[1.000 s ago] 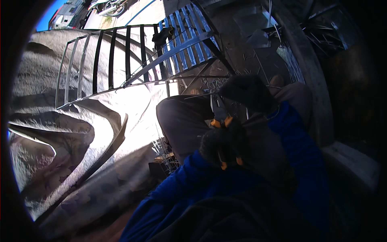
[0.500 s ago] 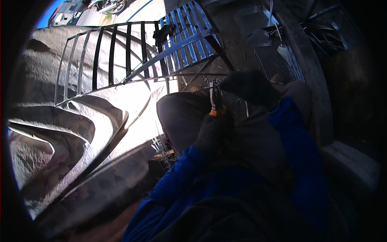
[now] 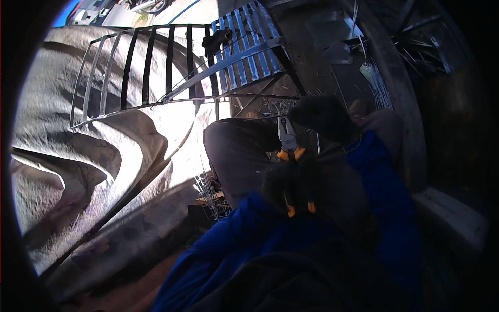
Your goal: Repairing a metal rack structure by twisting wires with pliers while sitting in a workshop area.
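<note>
My left hand [image 3: 288, 182], in a dark glove, is closed round a pair of pliers [image 3: 287, 136] with grey jaws and orange-yellow handles. The jaws point away from me, between my knees. To their right my right hand [image 3: 323, 118], also dark-gloved, is closed, its fingertips close to the jaw tips. A thin dark wire [image 3: 262, 118] runs across the jaws towards those fingertips. Where it enters the right glove is too dark to make out. Short cut metal pieces [image 3: 280, 104] lie scattered on the ground beyond the pliers.
A slatted metal frame [image 3: 189, 57] stands ahead on the left, with a dark cloth or glove [image 3: 216, 39] on it. Rumpled pale sheeting [image 3: 93, 156] spreads to the left. Bundled thin rods [image 3: 377, 86] lie at the right, beside a long raised edge [image 3: 397, 88]. More wires [image 3: 210, 195] stand by my left knee.
The pliers' handles have spread and more of the tool shows. My left hand has drawn slightly nearer to me. My right hand has shifted slightly and stays closed near the jaws.
</note>
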The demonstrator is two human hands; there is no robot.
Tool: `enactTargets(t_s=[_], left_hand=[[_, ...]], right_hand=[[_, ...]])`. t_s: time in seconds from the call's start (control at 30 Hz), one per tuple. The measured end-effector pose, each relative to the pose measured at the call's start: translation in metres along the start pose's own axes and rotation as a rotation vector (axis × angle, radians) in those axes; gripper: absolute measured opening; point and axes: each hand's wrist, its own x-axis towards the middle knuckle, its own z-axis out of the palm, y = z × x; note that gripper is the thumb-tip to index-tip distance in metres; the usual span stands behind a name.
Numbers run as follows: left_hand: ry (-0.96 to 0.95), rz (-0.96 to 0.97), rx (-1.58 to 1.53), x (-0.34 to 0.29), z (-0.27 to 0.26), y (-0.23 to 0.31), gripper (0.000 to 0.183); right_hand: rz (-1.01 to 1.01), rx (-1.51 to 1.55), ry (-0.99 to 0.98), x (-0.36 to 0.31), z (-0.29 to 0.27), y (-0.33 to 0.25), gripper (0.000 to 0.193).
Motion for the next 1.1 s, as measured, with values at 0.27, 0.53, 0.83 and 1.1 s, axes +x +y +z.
enactTargets(t_s=[0.27, 0.53, 0.83, 1.1], left_hand=[[0.516, 0.034, 0.426, -0.015, 0.025, 0.017, 0.024], [0.249, 0.132, 2.055, -0.004, -0.015, 0.084, 0.019], [0.307, -0.015, 1.165, -0.015, -0.026, 0.092, 0.020], [0.596, -0.156, 1.037, 0.007, 0.014, 0.078, 0.026]], right_hand=[[-0.116, -0.026, -0.071, 0.011, -0.006, 0.000, 0.015], [0.049, -0.310, -0.011, 0.003, -0.020, -0.005, 0.027], [-0.058, 0.120, 0.238, -0.003, -0.004, 0.016, 0.023], [-0.044, 0.022, 0.273, 0.006, 0.011, 0.011, 0.023]])
